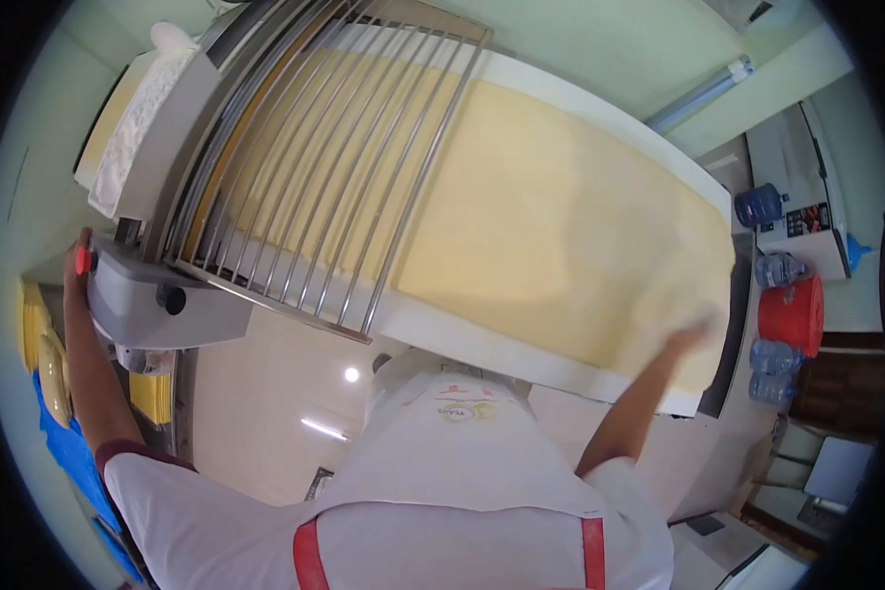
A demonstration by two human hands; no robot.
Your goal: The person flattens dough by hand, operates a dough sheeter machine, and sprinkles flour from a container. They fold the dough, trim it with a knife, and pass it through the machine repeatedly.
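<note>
A wide sheet of pale yellow dough (pixel 521 216) lies along a white belt (pixel 442 344) and passes under a metal bar guard (pixel 364 187). My left hand (pixel 81 258) is at the far left, against a red knob (pixel 85 261) on the grey machine housing (pixel 138 300); its fingers are mostly hidden. Over the right end of the sheet is my right hand (pixel 693 334), smeared by motion, so its fingers cannot be made out. Whether it touches the dough is unclear.
A tray of white flour (pixel 147 128) sits on the machine at upper left. At the right stand a red bucket (pixel 792 315) and several water bottles (pixel 762 205). Yellow stacks (pixel 34 324) and blue plastic (pixel 69 442) are at the left.
</note>
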